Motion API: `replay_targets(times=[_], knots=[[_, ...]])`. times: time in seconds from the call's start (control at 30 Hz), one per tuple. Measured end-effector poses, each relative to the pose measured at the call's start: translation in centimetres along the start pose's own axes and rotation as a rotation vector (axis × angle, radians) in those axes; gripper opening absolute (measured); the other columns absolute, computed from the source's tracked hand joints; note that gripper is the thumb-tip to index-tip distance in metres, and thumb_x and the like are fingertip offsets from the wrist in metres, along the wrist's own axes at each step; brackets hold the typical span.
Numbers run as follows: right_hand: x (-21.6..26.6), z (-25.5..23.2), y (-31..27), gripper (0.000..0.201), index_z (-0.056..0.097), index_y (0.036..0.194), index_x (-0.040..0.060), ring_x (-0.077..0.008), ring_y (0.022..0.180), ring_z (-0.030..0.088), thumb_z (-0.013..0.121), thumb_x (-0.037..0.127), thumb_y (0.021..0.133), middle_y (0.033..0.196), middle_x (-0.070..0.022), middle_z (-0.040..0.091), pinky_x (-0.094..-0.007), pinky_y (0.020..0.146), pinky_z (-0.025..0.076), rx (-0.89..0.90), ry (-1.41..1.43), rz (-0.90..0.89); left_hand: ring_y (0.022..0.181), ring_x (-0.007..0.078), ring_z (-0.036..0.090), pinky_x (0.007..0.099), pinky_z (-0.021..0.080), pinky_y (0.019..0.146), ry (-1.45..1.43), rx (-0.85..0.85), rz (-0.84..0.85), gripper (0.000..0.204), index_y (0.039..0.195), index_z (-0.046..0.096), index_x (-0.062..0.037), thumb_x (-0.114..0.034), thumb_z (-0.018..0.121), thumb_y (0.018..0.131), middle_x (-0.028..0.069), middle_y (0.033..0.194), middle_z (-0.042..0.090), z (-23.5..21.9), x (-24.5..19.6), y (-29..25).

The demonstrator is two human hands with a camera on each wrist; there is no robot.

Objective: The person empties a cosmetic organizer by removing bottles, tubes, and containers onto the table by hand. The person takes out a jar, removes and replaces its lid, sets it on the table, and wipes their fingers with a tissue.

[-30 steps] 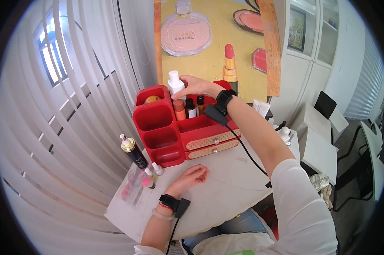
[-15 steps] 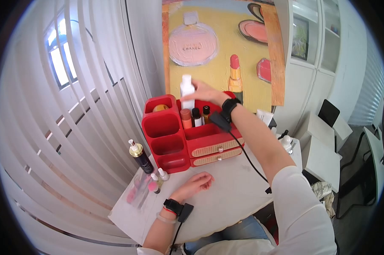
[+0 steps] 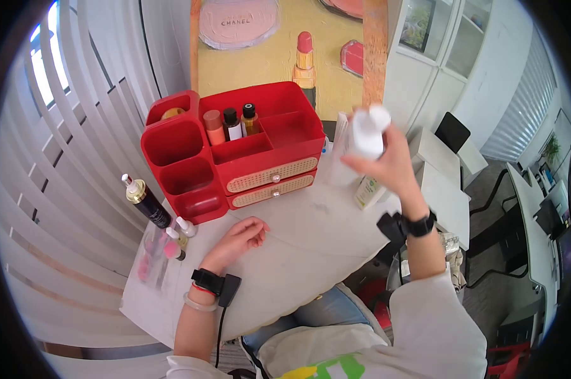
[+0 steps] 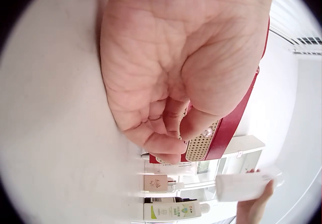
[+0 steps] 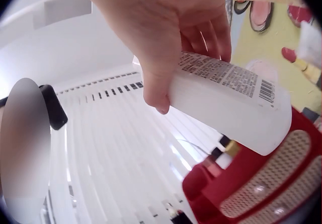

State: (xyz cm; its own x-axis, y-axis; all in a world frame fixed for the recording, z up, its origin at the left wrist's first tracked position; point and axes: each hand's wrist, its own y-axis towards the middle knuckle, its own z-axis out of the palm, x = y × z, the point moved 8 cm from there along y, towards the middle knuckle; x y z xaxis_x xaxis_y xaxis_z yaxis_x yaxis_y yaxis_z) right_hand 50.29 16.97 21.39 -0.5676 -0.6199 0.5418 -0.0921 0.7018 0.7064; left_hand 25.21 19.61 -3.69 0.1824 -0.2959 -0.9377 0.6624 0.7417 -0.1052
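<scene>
My right hand [image 3: 396, 165] grips a white bottle [image 3: 365, 138], thumb on one side and fingers on the other. It is held up in the air to the right of the red organizer [image 3: 260, 163]. The right wrist view shows the bottle [image 5: 226, 103] tilted, with printed text and a barcode on its side. My left hand [image 3: 238, 240] rests on the white table [image 3: 298, 252] in front of the organizer, fingers loosely curled and holding nothing. Several small bottles, among them a coral one [image 3: 214, 129] and an amber one [image 3: 250, 121], stand in the organizer's back compartment.
A dark pump bottle [image 3: 149, 205] stands left of the organizer, with small white-capped bottles [image 3: 185, 227] before it. Below the raised bottle is a pale bottle with a green label [image 3: 367, 191]. A painting [image 3: 260, 63] rises behind; a cord runs from my left wrist.
My right hand has lifted the white bottle out of the organizer's back and carried it right, past its right end. The left hand has stayed on the table. The head view has shifted.
</scene>
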Motion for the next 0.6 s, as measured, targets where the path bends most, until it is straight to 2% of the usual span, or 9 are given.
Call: replay_targets(times=[0.03, 0.17, 0.23, 0.27, 0.33, 0.37, 0.43, 0.57, 0.6], knots=[[-1.5, -0.2, -2.1, 0.074, 0.052, 0.126, 0.001, -0.0172, 0.097, 0.064, 0.088, 0.027, 0.066, 0.11, -0.0085, 0.064, -0.0338, 0.085, 0.052, -0.006, -0.083, 0.036, 0.08, 0.0075, 0.051, 0.021, 0.043, 0.073, 0.018, -0.005, 0.0, 0.023, 0.103, 0.06, -0.0056, -0.023, 0.045, 0.104, -0.0012, 0.084, 0.054, 0.1, -0.3, -0.1], [-4.8, -2.6, -9.4, 0.075, 0.052, 0.126, 0.0005, -0.0178, 0.101, 0.063, 0.087, 0.026, 0.066, 0.113, -0.01, 0.063, -0.0334, 0.087, 0.051, -0.086, -0.104, 0.175, 0.08, 0.0077, 0.051, 0.0213, 0.043, 0.073, 0.028, -0.021, -0.013, 0.023, 0.103, 0.06, -0.0054, -0.023, 0.045, 0.104, -0.0011, 0.084, 0.053, 0.1, -0.3, -0.1], [-7.4, -5.1, -12.8, 0.075, 0.05, 0.127, -0.0007, -0.0191, 0.102, 0.063, 0.087, 0.025, 0.066, 0.112, -0.0122, 0.063, -0.0325, 0.085, 0.052, -0.285, 0.004, 0.384, 0.08, 0.0077, 0.051, 0.0215, 0.043, 0.073, 0.049, -0.044, -0.017, 0.023, 0.103, 0.06, -0.0052, -0.023, 0.045, 0.104, -0.0011, 0.084, 0.053, 0.1, -0.4, -0.2], [-7.8, -5.5, -13.5, 0.075, 0.05, 0.127, -0.0007, -0.0191, 0.102, 0.063, 0.087, 0.025, 0.066, 0.112, -0.0122, 0.063, -0.0325, 0.085, 0.052, -0.282, 0.0, 0.388, 0.08, 0.0077, 0.051, 0.0215, 0.043, 0.073, 0.043, -0.042, -0.02, 0.023, 0.103, 0.06, -0.0052, -0.023, 0.045, 0.104, -0.0011, 0.084, 0.053, 0.0, -0.3, -0.2], [-9.4, -6.6, -15.2, 0.074, 0.05, 0.126, -0.002, -0.02, 0.103, 0.063, 0.087, 0.023, 0.068, 0.111, -0.0133, 0.063, -0.0324, 0.082, 0.054, -0.33, -0.127, 0.564, 0.08, 0.0076, 0.05, 0.0216, 0.043, 0.074, 0.047, -0.034, -0.022, 0.023, 0.103, 0.06, -0.0052, -0.023, 0.045, 0.104, -0.0012, 0.084, 0.053, 0.0, -0.2, -0.1], [-10.1, -6.6, -15.7, 0.074, 0.05, 0.126, -0.002, -0.02, 0.103, 0.063, 0.087, 0.023, 0.068, 0.111, -0.0133, 0.063, -0.0324, 0.082, 0.054, -0.331, -0.127, 0.568, 0.08, 0.0076, 0.05, 0.0216, 0.043, 0.074, 0.048, -0.033, -0.026, 0.023, 0.103, 0.06, -0.0052, -0.023, 0.045, 0.104, -0.0012, 0.084, 0.053, 0.2, -0.2, 0.0], [-11.4, -6.5, -16.4, 0.071, 0.049, 0.125, -0.0033, -0.0205, 0.102, 0.064, 0.086, 0.022, 0.069, 0.113, -0.0139, 0.063, -0.0332, 0.079, 0.056, -0.339, -0.303, 0.532, 0.079, 0.0076, 0.05, 0.0216, 0.043, 0.074, 0.06, -0.048, -0.031, 0.023, 0.103, 0.06, -0.0054, -0.023, 0.045, 0.104, -0.0013, 0.084, 0.053, 0.2, -0.4, -0.2], [-13.4, -6.3, -17.6, 0.07, 0.048, 0.125, -0.0034, -0.0207, 0.103, 0.064, 0.085, 0.021, 0.071, 0.115, -0.0141, 0.062, -0.0343, 0.082, 0.055, -0.373, -0.219, 0.593, 0.079, 0.0075, 0.051, 0.0214, 0.044, 0.075, 0.055, -0.03, -0.004, 0.022, 0.103, 0.06, -0.0055, -0.023, 0.045, 0.104, -0.0017, 0.084, 0.053, 0.2, -0.6, -0.3], [-13.6, -6.1, -17.8, 0.074, 0.045, 0.129, -0.0031, -0.0219, 0.106, 0.062, 0.085, 0.021, 0.071, 0.119, -0.015, 0.06, -0.0353, 0.085, 0.054, -0.37, -0.161, 0.603, 0.08, 0.0074, 0.05, 0.0213, 0.043, 0.074, 0.054, -0.038, -0.016, 0.021, 0.102, 0.059, -0.0055, -0.021, 0.045, 0.104, -0.0017, 0.085, 0.053, 0.3, -0.7, -0.3]])
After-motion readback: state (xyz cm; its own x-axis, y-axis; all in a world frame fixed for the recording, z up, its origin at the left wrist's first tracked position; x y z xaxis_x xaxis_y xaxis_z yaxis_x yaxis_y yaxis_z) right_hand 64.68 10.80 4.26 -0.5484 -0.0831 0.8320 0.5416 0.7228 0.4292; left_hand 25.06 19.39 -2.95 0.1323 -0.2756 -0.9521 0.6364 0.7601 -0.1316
